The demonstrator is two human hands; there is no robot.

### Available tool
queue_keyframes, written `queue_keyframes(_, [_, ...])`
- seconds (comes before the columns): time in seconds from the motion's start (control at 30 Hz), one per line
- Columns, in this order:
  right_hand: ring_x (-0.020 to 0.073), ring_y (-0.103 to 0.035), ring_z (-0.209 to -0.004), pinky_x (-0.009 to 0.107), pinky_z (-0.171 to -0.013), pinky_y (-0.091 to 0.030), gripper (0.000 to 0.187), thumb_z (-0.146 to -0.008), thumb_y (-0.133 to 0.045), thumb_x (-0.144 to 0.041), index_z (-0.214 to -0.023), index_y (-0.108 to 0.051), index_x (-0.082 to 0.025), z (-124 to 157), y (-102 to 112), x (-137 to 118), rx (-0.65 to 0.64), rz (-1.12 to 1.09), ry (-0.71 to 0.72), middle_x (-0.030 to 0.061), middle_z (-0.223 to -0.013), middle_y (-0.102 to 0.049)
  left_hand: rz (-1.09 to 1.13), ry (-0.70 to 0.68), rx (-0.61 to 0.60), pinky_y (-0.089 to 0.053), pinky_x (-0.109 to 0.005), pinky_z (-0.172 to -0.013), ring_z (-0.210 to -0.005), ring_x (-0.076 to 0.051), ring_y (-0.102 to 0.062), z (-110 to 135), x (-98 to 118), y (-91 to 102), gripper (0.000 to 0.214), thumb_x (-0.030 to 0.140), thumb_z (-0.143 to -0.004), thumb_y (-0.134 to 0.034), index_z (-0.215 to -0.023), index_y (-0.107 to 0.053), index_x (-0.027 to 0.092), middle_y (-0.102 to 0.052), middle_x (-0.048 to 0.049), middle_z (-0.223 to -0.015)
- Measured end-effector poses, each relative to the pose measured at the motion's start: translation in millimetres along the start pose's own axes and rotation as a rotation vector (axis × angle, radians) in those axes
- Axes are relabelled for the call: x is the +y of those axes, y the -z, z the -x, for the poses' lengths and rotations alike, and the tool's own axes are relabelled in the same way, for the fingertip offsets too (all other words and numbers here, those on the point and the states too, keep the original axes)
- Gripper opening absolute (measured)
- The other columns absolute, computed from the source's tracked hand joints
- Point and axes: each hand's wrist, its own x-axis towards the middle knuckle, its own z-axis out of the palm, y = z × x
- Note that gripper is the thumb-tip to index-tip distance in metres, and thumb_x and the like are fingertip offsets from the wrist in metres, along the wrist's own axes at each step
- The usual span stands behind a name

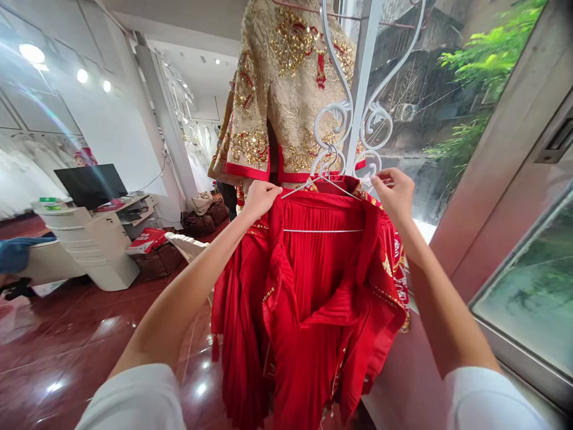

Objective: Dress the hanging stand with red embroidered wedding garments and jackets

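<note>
A red pleated skirt (313, 298) with gold trim hangs from a white wire hanger (322, 206) hooked on a white scrolled metal stand (353, 113). My left hand (260, 199) is closed on the skirt's waistband at the hanger's left end. My right hand (394, 194) is closed on the waistband at the hanger's right end. Above the skirt hangs a gold embroidered jacket (286, 89) with red trim.
A large window (447, 119) stands at the right with a sill below. A white desk (94, 239) with a dark monitor (92, 185) is at the left. White gowns (22, 179) hang along the far left wall. Bags (201, 218) lie on the glossy red floor (67, 346).
</note>
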Motion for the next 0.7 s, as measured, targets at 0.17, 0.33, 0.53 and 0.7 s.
queue_keyframes(0.17, [0.0150,-0.057,-0.062,0.031,-0.061,-0.045,0.018,-0.063,-0.069,-0.027,-0.075,-0.069,-0.014,-10.9,28.1,22.6,-0.637,-0.074,-0.058,0.0050,-0.069,-0.065,-0.086,-0.184,-0.154,-0.029,-0.024,-0.056,-0.056,-0.011,-0.041,0.0,10.1,9.2,0.027,0.035,-0.071,-0.053,-0.059,-0.061,0.013,-0.051,0.0004,-0.056])
queue_keyframes(0.33, [0.0117,-0.052,-0.053,0.027,-0.050,-0.041,0.018,-0.065,-0.067,-0.028,-0.071,-0.068,-0.011,-1.9,21.7,28.7,-0.450,-0.299,-0.284,0.0053,-0.063,-0.063,-0.042,-0.191,-0.208,-0.028,-0.023,-0.055,-0.053,-0.010,-0.038,-2.5,11.6,13.4,0.029,0.038,-0.069,-0.058,-0.064,-0.068,0.011,-0.048,0.0022,-0.051])
queue_keyframes(0.53, [0.0136,-0.049,-0.049,0.029,-0.045,-0.041,0.016,-0.064,-0.069,-0.025,-0.060,-0.061,-0.012,-2.7,3.5,18.8,-0.103,-0.442,-0.614,0.0029,-0.051,-0.052,0.202,0.187,-0.042,-0.027,-0.024,-0.052,-0.049,-0.009,-0.036,-5.5,18.0,1.2,0.018,0.028,-0.065,-0.062,-0.057,-0.061,0.011,-0.044,0.0029,-0.048])
queue_keyframes(0.7, [0.0108,-0.039,-0.041,0.026,-0.039,-0.032,0.013,-0.068,-0.064,-0.020,-0.058,-0.060,-0.013,-9.5,17.2,0.9,-0.123,-0.324,-0.509,-0.0013,-0.042,-0.039,-0.125,0.086,-0.026,-0.028,-0.025,-0.055,-0.050,-0.010,-0.034,-9.1,38.0,17.9,0.030,0.023,-0.073,-0.056,-0.046,-0.046,0.014,-0.028,0.0035,-0.045])
